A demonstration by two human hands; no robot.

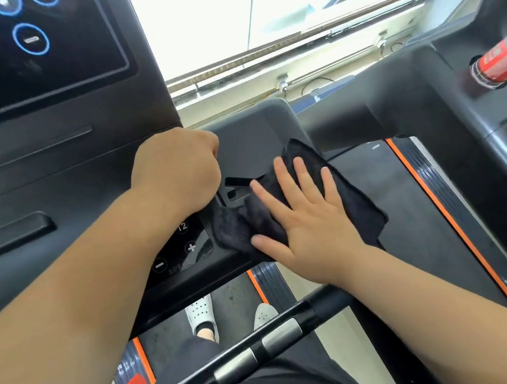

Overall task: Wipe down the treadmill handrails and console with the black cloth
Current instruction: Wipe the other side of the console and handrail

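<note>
One flat right hand (307, 216), black cloth (341, 179) diagonal

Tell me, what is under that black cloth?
The crumpled black cloth lies on the dark plastic console wing of the treadmill, pressed flat by the open right hand. A notch-shaped slot shows beside it; whatever the cloth covers is hidden.

Console (48, 175) walls the left; bottle (501, 62) crowds the far right.
</note>
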